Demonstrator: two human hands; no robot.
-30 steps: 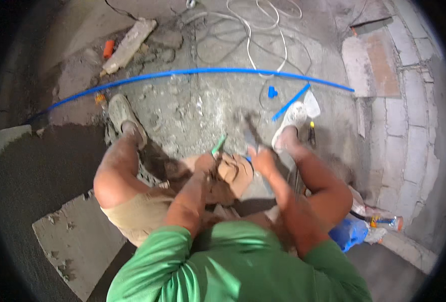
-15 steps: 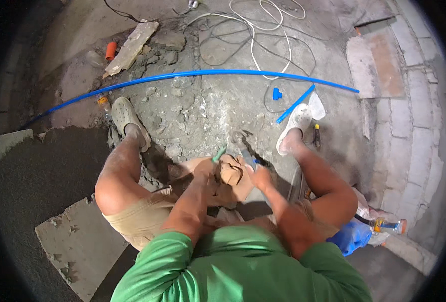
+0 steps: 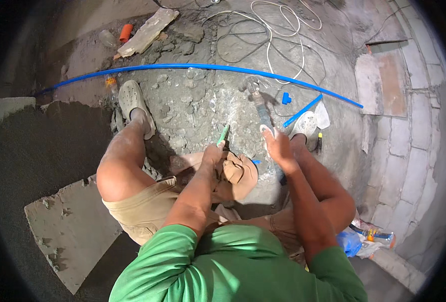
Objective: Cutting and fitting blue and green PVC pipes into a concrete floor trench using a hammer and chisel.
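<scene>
My left hand (image 3: 214, 153) is closed round the lower end of a slim green chisel-like tool (image 3: 224, 133), which slants up and away over the broken ground; its working end is hard to make out. My right hand (image 3: 279, 147) grips the handle of a hammer (image 3: 264, 115), its metal head raised on the far side of the hand, blurred a little. Beneath and between the hands lies a crumpled tan cloth or bag (image 3: 240, 173). Grey rubble (image 3: 183, 113) and pale dust spread over the ground between my feet.
A long blue pipe (image 3: 193, 66) crosses beyond my feet. To its right lie a blue tee fitting (image 3: 286, 98), a short blue pipe (image 3: 303, 110) and coiled cables (image 3: 271, 30). A flat slab (image 3: 77, 231) lies left; a block wall (image 3: 401, 146) stands right.
My right hand has swung the hammer up and away to the right, apart from the green tool. The left hand still holds that tool, now more upright. The view has shifted slightly.
</scene>
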